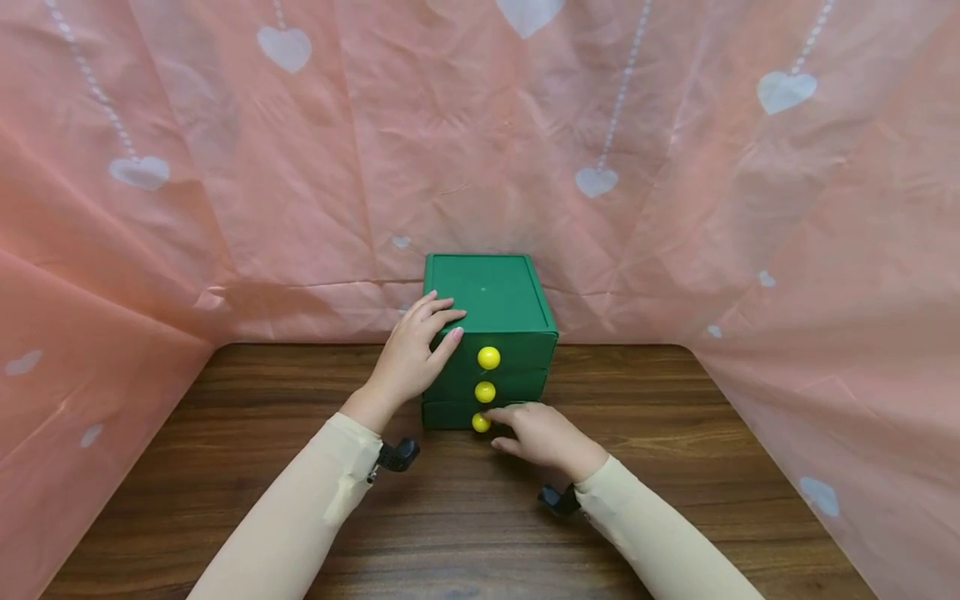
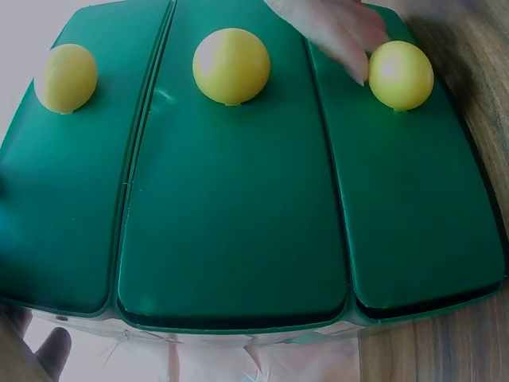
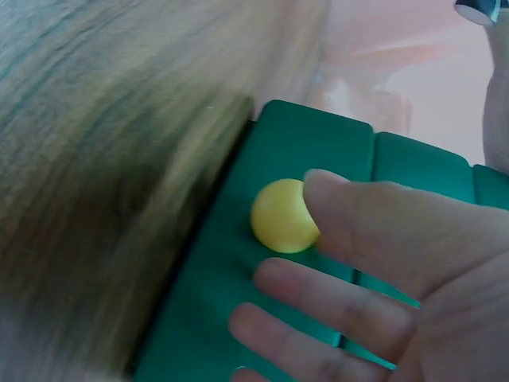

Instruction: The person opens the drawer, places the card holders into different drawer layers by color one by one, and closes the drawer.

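Observation:
A green three-drawer box (image 1: pixel 491 292) stands at the back of the table, with a round yellow knob on each drawer. My left hand (image 1: pixel 411 354) rests spread on the box's top left edge, its fingers on the lid and its thumb at the front rim. Low at the front, my right hand (image 1: pixel 542 435) is at the bottom knob (image 1: pixel 481 422). In the right wrist view a digit's tip overlaps that knob's side, while the other fingers reach out loosely over the drawer front. Above it are the middle knob (image 2: pixel 231 67) and the top knob (image 2: pixel 67 78). All drawers look closed.
The wooden table (image 1: pixel 450 533) reaches back to a pink curtain (image 1: pixel 465 125) printed with white hearts, which hangs behind the box and along both sides. A dark wrist camera (image 1: pixel 399 455) sits under the left wrist, another camera (image 1: pixel 558 500) under the right.

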`<state>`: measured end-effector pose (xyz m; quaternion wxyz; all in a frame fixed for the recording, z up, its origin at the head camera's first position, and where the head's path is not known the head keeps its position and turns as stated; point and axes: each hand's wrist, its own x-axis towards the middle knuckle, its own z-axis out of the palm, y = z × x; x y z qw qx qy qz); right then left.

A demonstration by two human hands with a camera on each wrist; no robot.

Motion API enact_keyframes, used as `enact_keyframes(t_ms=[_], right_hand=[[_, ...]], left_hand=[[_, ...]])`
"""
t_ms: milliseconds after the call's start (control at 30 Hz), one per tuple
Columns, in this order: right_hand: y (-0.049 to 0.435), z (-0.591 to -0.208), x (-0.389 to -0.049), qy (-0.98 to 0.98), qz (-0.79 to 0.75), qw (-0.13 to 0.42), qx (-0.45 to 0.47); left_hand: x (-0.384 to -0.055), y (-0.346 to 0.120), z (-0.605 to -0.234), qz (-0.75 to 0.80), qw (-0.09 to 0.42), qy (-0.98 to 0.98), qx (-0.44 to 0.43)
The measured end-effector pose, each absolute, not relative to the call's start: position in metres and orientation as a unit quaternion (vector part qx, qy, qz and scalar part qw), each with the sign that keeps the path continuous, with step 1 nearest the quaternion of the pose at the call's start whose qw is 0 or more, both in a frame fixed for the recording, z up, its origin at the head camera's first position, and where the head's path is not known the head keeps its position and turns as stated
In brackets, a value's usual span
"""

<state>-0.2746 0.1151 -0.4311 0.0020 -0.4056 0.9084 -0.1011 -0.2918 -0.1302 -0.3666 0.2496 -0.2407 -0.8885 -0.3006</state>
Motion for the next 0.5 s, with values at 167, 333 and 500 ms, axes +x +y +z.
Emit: enact_keyframes(t_ms=[167,333,500], right_hand=[[0.122,-0.425,-0.272,0.907,-0.11,0.022,-0.405],[0.129,-0.416,-0.269,0.909,-0.121,0.038,-0.398],[0.139,-0.408,-0.268,0.914,-0.12,0.058,-0.384]], left_hand=[[-0.29,-0.13,-0.364,-0.306,0.246,-0.886,-0.246],[-0.289,-0.13,-0.363,-0.307,0.245,-0.886,-0.247],[-0.288,-0.13,-0.363,-0.305,0.24,-0.889,-0.245]])
